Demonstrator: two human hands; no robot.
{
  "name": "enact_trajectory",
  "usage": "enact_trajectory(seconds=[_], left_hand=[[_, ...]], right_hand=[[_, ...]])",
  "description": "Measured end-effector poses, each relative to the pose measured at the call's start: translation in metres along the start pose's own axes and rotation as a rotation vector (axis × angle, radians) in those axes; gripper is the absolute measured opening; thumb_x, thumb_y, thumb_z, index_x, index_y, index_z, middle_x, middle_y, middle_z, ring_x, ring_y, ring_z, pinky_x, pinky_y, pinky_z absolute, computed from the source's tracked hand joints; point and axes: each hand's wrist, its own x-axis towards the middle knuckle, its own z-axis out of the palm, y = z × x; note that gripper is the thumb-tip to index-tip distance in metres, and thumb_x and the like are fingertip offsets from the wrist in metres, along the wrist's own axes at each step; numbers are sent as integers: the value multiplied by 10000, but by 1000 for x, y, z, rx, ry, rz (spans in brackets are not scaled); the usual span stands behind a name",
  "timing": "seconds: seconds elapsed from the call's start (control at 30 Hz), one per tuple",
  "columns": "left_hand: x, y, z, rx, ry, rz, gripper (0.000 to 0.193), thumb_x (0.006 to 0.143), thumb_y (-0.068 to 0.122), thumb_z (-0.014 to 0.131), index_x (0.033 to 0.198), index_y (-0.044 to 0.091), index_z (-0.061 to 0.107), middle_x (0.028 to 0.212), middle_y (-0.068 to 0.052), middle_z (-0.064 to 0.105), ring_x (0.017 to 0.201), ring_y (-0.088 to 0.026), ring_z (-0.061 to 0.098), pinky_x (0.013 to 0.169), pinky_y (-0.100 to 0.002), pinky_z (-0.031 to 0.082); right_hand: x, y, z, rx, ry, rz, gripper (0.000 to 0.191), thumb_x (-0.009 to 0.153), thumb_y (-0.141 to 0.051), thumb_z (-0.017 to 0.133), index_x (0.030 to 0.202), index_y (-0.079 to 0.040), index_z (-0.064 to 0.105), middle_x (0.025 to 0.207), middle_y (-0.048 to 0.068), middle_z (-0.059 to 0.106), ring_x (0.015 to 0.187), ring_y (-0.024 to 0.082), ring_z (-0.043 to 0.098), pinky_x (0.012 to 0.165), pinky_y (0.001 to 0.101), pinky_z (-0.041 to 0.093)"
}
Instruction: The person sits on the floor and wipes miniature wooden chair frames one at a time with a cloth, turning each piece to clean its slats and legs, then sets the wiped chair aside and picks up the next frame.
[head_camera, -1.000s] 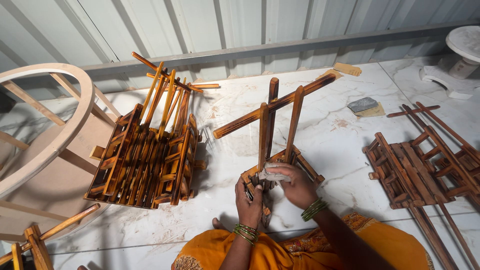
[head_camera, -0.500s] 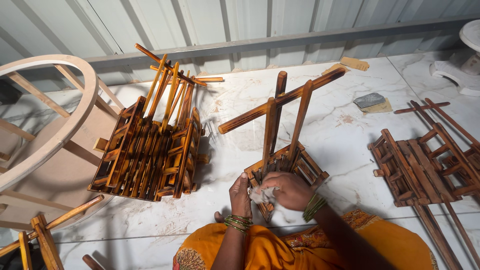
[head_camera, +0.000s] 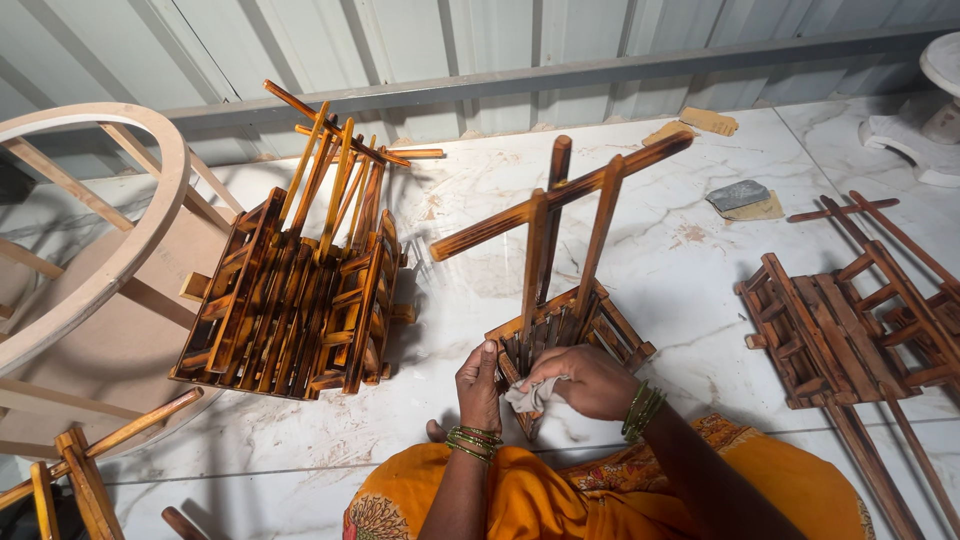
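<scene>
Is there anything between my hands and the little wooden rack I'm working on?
Only the cloth. The left hand rests directly on the small slatted wooden rack at its near corner. The right hand presses a pale crumpled cloth against the same corner, so the cloth lies between that hand and the wood.

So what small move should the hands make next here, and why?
Probably draw the cloth along the slat under the right hand. The left hand already steadies the small wooden rack at its near corner, and the cloth is pressed against it.
</scene>
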Motion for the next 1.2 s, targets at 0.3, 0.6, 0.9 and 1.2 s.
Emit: enact_trajectory(seconds=[0.3,0.6,0.9,1.2], left_hand=[[-10,-19,-2,219,-143,215,280,942,81,613,1216,26,617,1084,-23,709,961,-105,655,836,-258,543],[0,-34,-15,375,-210,358,230,896,0,598,1100,-25,700,973,-55,712,868,-126,656,761,-295,551],[-7,-12,2,346,-129,270,284,982,197,683,1207,24,689,981,-5,698,891,-82,618,824,-267,524],[-10,-1,5,321,-121,253,349,1015,239,639,1283,16,672,1051,-22,719,943,-87,619,859,-265,520]], right_hand=[[9,-37,26,-496,548,-144,481,776,12,656,1239,-112,703,1237,91,715,1014,262,699,844,384,567],[21,-23,20,99,230,-86,396,848,32,599,1191,-102,745,1214,82,751,1101,220,738,950,360,572],[-60,38,59,8,549,-228,378,831,120,490,983,-113,746,1186,126,730,1109,239,728,912,335,609],[-77,64,90,-177,723,-259,428,682,131,541,1014,-93,693,1218,118,644,1102,309,686,901,420,589]])
